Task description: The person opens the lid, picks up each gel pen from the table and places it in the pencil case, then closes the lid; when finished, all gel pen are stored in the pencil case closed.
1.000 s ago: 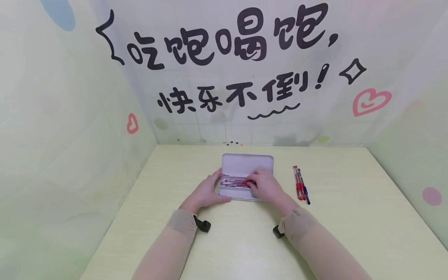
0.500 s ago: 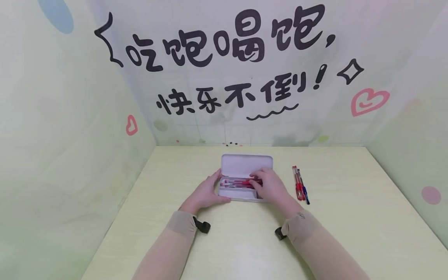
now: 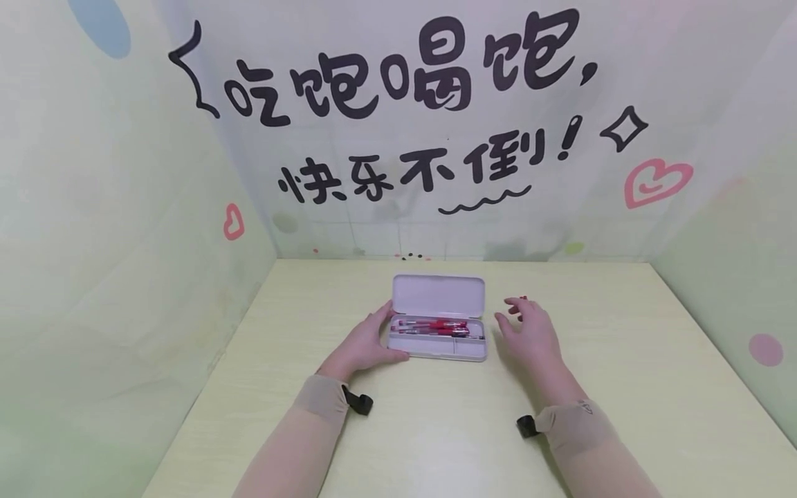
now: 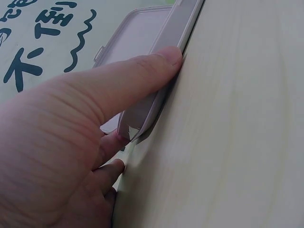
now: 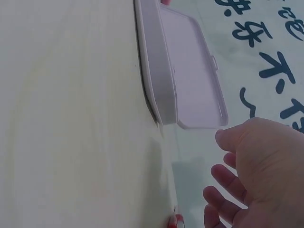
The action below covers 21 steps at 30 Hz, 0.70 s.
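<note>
Withdrawn from the pencil case [image 3: 423,344], the right hand [image 3: 532,335] is now off to its right, fingers loosely bent around nothing, with a red pen end [image 3: 523,298] showing just beyond them. The left hand [image 3: 364,344] still grips the case's end between thumb and fingers. The hands are apart, the opened case between them; red pens [image 3: 445,332] lie inside, touched by neither hand, so the latest handling inside seems finished.

head view bright, evenly lit, pale glare on near tabletop [image 3: 448,449], soft shadow beside right hand [image 3: 532,335], wrist views dimmer, greyer, slightly soft
</note>
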{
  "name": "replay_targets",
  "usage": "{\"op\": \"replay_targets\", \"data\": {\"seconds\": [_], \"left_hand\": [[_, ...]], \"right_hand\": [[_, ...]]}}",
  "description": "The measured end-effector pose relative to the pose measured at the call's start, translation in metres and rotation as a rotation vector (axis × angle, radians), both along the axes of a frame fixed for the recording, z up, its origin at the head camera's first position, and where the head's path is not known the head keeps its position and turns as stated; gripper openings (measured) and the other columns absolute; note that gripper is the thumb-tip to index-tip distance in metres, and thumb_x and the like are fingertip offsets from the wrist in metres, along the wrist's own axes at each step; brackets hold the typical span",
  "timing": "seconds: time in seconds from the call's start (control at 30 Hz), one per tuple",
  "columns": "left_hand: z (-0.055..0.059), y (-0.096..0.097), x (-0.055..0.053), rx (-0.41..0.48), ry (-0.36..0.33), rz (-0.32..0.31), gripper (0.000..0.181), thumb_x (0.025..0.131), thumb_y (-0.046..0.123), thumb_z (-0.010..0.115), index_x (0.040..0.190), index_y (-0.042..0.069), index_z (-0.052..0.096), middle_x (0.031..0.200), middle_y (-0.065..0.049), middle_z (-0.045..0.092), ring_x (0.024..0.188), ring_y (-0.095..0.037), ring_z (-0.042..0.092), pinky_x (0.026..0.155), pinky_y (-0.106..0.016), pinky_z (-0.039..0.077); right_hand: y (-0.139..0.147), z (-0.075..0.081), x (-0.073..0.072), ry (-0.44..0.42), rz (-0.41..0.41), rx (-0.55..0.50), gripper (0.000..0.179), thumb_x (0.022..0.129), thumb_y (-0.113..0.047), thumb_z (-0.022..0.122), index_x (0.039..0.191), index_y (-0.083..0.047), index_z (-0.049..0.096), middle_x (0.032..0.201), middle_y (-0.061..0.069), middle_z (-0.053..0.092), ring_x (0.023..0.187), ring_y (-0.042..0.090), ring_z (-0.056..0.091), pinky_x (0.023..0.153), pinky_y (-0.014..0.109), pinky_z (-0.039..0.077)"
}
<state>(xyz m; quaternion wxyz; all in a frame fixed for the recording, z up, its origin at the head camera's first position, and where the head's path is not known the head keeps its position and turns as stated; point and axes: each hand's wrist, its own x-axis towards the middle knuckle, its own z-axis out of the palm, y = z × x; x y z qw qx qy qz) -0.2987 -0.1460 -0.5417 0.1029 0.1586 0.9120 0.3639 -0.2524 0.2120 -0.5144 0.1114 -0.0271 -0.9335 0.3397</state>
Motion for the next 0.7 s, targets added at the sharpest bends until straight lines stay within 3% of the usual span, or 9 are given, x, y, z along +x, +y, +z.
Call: {"op": "replay_targets", "data": {"seconds": [0.27, 0.37, 0.53, 0.7], "left_hand": [[0.0, 0.002, 0.001, 0.002, 0.002, -0.003, 0.133, 0.076, 0.049, 0.1, 0.178, 0.024, 0.019, 0.177, -0.001, 0.044, 0.17, -0.04, 0.027, 0.14, -0.061, 0.023], [-0.001, 0.002, 0.0, 0.002, 0.005, -0.004, 0.133, 0.076, 0.049, 0.1, 0.178, 0.024, 0.019, 0.177, -0.001, 0.045, 0.169, -0.039, 0.029, 0.139, -0.061, 0.024], [-0.002, 0.002, -0.001, 0.007, 0.006, -0.01, 0.132, 0.077, 0.05, 0.1, 0.178, 0.024, 0.02, 0.176, 0.0, 0.046, 0.168, -0.035, 0.033, 0.139, -0.06, 0.028], [-0.003, 0.0, -0.002, 0.007, 0.011, -0.005, 0.132, 0.076, 0.05, 0.1, 0.178, 0.024, 0.02, 0.177, -0.002, 0.044, 0.169, -0.039, 0.031, 0.139, -0.061, 0.026]], "right_hand": [[0.031, -0.005, 0.016, 0.011, -0.092, 0.016, 0.052, 0.108, -0.03, 0.066, 0.15, 0.001, 0.06, 0.128, 0.026, 0.066, 0.108, 0.039, 0.063, 0.086, 0.047, 0.054], [0.039, -0.005, 0.021, -0.042, -0.115, 0.015, 0.055, 0.109, -0.032, 0.064, 0.151, 0.002, 0.058, 0.134, 0.029, 0.065, 0.111, 0.043, 0.063, 0.086, 0.05, 0.056], [0.05, -0.007, 0.026, -0.151, -0.144, -0.006, 0.064, 0.109, -0.037, 0.06, 0.156, 0.006, 0.051, 0.143, 0.032, 0.061, 0.122, 0.048, 0.06, 0.098, 0.061, 0.054], [0.056, -0.012, 0.028, -0.175, -0.138, 0.049, 0.065, 0.109, -0.04, 0.059, 0.15, 0.01, 0.056, 0.136, 0.034, 0.067, 0.12, 0.052, 0.063, 0.098, 0.062, 0.055]]}}
